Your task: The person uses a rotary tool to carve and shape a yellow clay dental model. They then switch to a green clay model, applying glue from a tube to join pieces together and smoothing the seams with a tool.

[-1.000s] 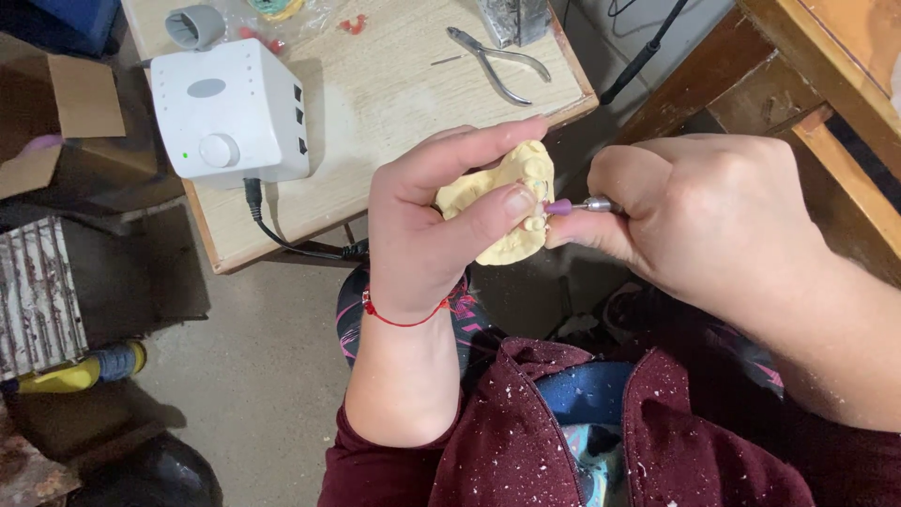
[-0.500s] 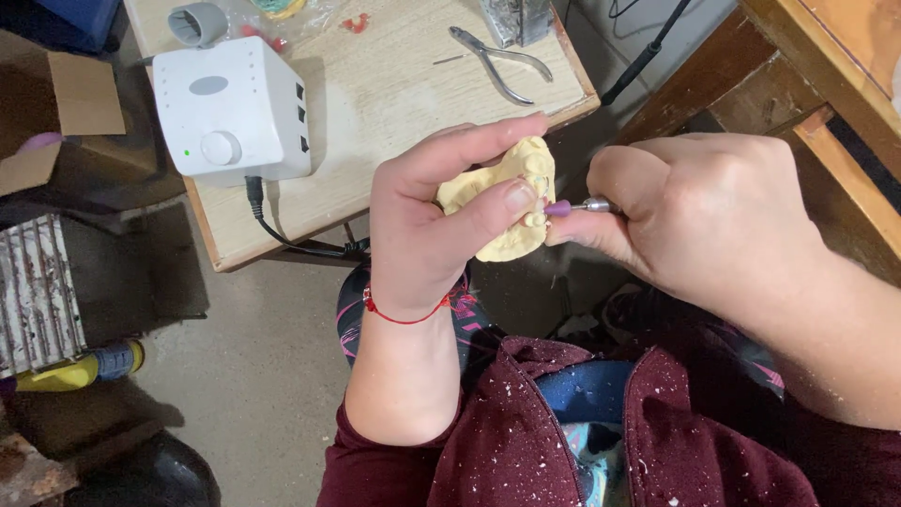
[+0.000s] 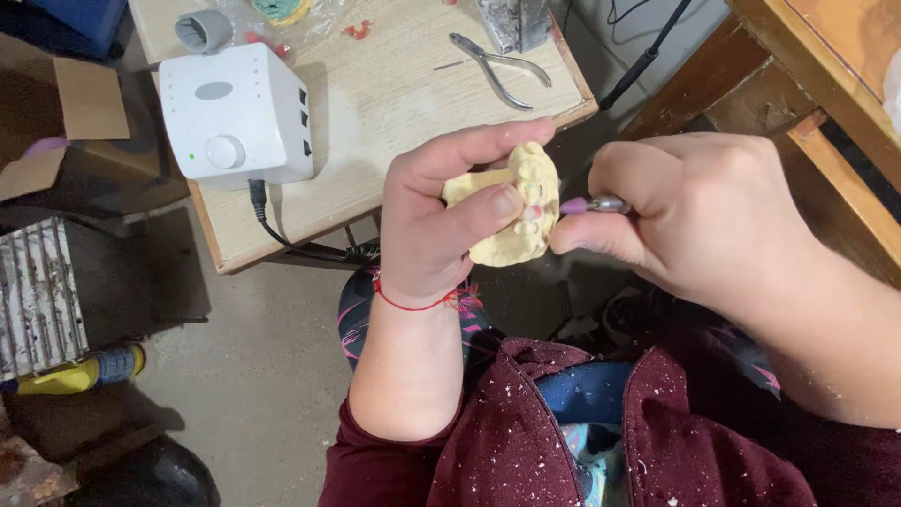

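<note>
Hands: our left hand (image 3: pixel 441 225) grips a pale yellow dental cast (image 3: pixel 511 211), thumb across its front and fingers curled behind; our right hand (image 3: pixel 694 211) pinches a slim metal handpiece (image 3: pixel 610 204) closed between thumb and fingers, like a pen.
Cast: it sits in mid-air over our lap, at about 5 o'clock from the bench (image 3: pixel 394 103), tilted so the tooth row faces the tool.
Tool tip: a small pink-purple point (image 3: pixel 571 206) comes in from 3 o'clock and meets the cast's edge, touching or just beside it; we cannot tell which.
Work done so far: we judge the shaping is under way, since the point is at the cast; fine pale specks dot our dark red sleeve (image 3: pixel 526 451), which may be dust. How much of the surface is finished we cannot tell.
Work left: the tooth row looks lumpy and uneven near the tip, so we judge more smoothing remains there; the far side of the cast is hidden by our fingers.
Bench: a white control box (image 3: pixel 235 117) with a round knob stands at its 9 o'clock side, a black cable (image 3: pixel 282 230) running off its front edge towards us.
Also on the bench: metal pliers (image 3: pixel 497 68) lie untouched at 1 o'clock, well apart from our hands, and a grey tube end (image 3: pixel 204 30) lies at 11 o'clock beyond the box.
Floor: a yellow and blue bottle (image 3: pixel 80 371) lies at 8 o'clock from our hands.
</note>
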